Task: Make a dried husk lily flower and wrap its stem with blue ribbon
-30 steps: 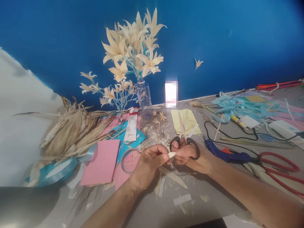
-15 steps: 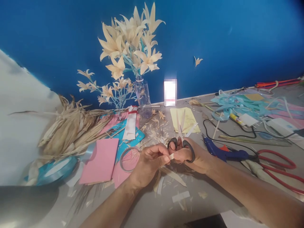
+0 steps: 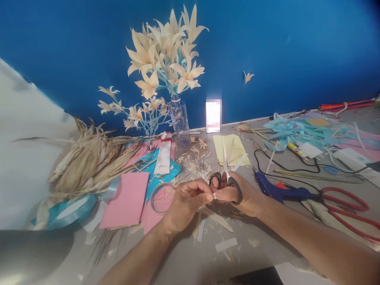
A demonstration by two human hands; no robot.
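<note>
Pinched between the fingertips of my left hand (image 3: pixel 190 200) is a small pale piece of husk (image 3: pixel 214 196). My right hand (image 3: pixel 245 196) has a pair of scissors (image 3: pixel 227 158) with black handles hooked on its fingers, blades pointing away from me. The thumb and fingertips of that hand also touch the husk piece, so both hands meet at it. Under my hands lie pale husk strips (image 3: pixel 218 219) and many small scraps. Just beyond the blades is a yellow paper sheet (image 3: pixel 218 152).
Husk flowers (image 3: pixel 166 51) stand in a clear vase (image 3: pixel 179 126) at the back. Left are a husk bundle (image 3: pixel 83 162), pink paper (image 3: pixel 126 202) and blue ribbon (image 3: pixel 74 209). Right are a blue glue gun (image 3: pixel 274 190), red-handled shears (image 3: pixel 353 202) and a black cord (image 3: pixel 291 174).
The scissor blades have come closer together. The small husk piece has turned slightly between my fingertips, while both hands stay in nearly the same place.
</note>
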